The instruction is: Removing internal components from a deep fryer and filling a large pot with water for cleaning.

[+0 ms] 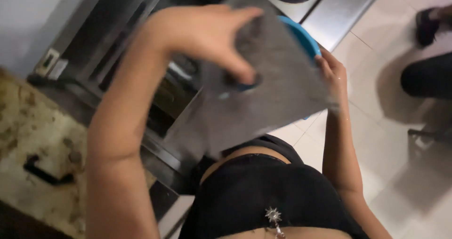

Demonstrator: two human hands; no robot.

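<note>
Left hand [207, 36] fingers closed on grey square felt-like cloth [273, 83], pressing it against round blue plastic bowl [301, 34]; right hand [332, 72] fingers curled gripping bowl's rim from beneath, steadying it.

Steel counter [339, 8] up top, pale tiled floor [400, 173] at right w/ dark shoe [426, 25].

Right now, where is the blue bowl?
In the head view, the blue bowl sits upper centre-right, mostly hidden behind the grey cloth, with the right hand at its rim.
</note>
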